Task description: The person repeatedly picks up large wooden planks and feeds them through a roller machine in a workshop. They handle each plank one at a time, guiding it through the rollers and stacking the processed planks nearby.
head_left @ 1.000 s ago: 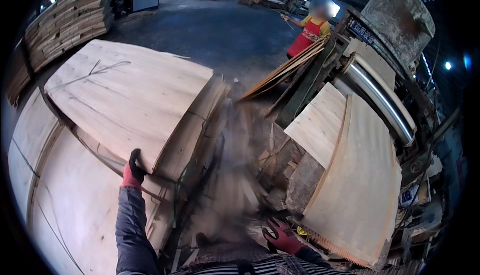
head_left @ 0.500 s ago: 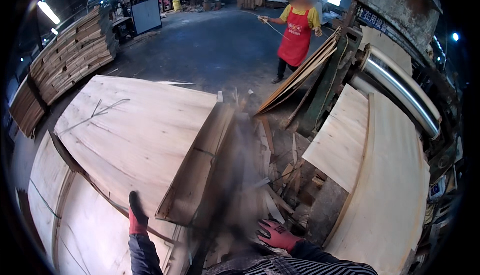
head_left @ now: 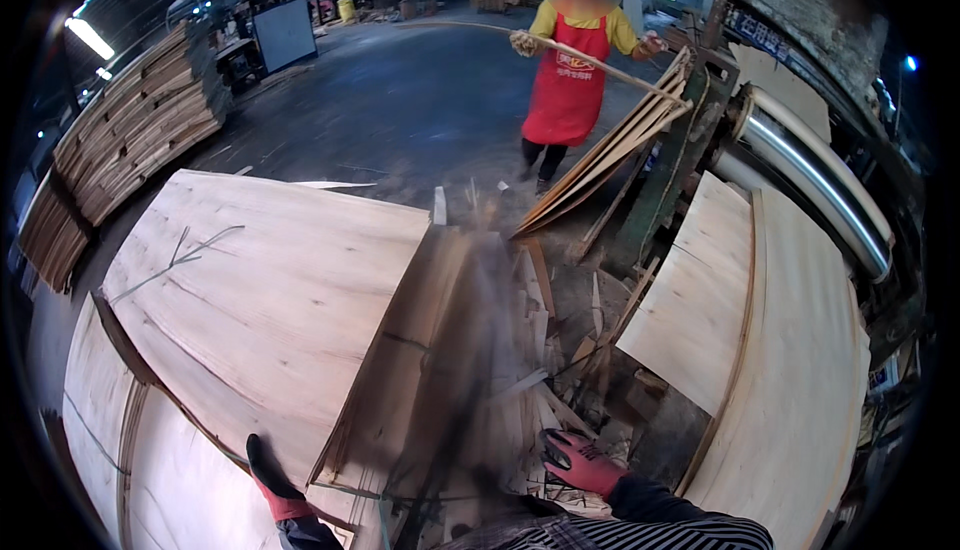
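Note:
My left hand, in a red glove with dark fingers, is at the near edge of a tall stack of pale veneer sheets. Its fingers point forward, stretched out, and nothing shows in them; whether they touch the sheets I cannot tell. My right hand, gloved alike, is palm down over broken veneer scraps, its fingers apart. Dark green strapping lies loose across the top sheet. Between my hands a blurred, dark see-through smear hides part of the stack's side and the scraps.
Beyond, a person in a red apron holds a long thin wood strip near leaning boards. More veneer sheets lie at right below a shiny metal roller. Stacked wood sheets stand far left.
The person in the apron has come nearer, the wood strip now reaching toward the leaning boards. My view has shifted slightly; both hands appear further right in it, still open.

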Demonstrator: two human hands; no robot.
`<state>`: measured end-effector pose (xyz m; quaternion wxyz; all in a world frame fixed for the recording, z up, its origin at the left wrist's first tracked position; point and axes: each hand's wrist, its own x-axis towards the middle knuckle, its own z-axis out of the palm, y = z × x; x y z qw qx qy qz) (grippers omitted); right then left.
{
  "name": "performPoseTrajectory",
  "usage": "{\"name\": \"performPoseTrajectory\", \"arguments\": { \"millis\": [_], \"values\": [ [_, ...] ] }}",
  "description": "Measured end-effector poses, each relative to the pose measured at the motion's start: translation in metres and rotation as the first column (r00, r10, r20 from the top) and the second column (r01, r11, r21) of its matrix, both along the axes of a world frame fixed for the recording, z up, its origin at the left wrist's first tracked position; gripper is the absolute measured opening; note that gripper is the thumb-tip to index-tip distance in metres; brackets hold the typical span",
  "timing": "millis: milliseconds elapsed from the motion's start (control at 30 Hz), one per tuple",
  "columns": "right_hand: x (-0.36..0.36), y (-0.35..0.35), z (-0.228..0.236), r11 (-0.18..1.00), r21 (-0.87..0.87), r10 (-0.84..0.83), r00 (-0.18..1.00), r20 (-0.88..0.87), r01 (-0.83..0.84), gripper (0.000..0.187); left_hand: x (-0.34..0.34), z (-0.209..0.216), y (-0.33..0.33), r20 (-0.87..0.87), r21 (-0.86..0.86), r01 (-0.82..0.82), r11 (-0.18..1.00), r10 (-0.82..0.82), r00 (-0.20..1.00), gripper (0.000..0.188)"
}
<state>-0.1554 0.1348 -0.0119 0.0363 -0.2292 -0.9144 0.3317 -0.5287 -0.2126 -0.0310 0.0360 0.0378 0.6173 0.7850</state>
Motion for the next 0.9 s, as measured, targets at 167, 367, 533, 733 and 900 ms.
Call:
{"name": "performPoseTrajectory", "arguments": {
  "millis": [167, 367, 533, 733, 900],
  "values": [
    [0.037, -0.013, -0.010, 0.992, 0.045, -0.118, 0.990, 0.083, 0.115, 0.057, 0.013, -0.005, -0.001, -0.086, -0.168, 0.007, 0.986, -0.022, 0.996, 0.043],
    [0.063, -0.049, -0.008, 0.947, 0.216, -0.238, 0.971, -0.028, 0.238, 0.058, -0.022, -0.005, -0.019, 0.336, 0.394, 0.276, 0.877, -0.417, 0.844, 0.055],
    [0.108, -0.040, 0.045, 0.704, 0.460, -0.578, 0.813, -0.071, 0.541, 0.064, -0.040, -0.052, -0.034, 0.202, 0.248, 0.358, 0.900, -0.410, 0.890, 0.057],
    [0.220, -0.065, 0.048, 0.193, 0.667, -0.931, 0.348, -0.106, 0.720, 0.063, -0.035, -0.042, -0.017, 0.128, 0.001, 0.295, 0.956, -0.292, 0.948, 0.060],
    [0.285, -0.107, -0.011, 0.067, 0.708, -0.996, 0.084, 0.010, 0.703, 0.070, -0.019, -0.018, -0.002, 0.064, -0.111, 0.261, 0.959, -0.255, 0.965, 0.065]
  ]
}}
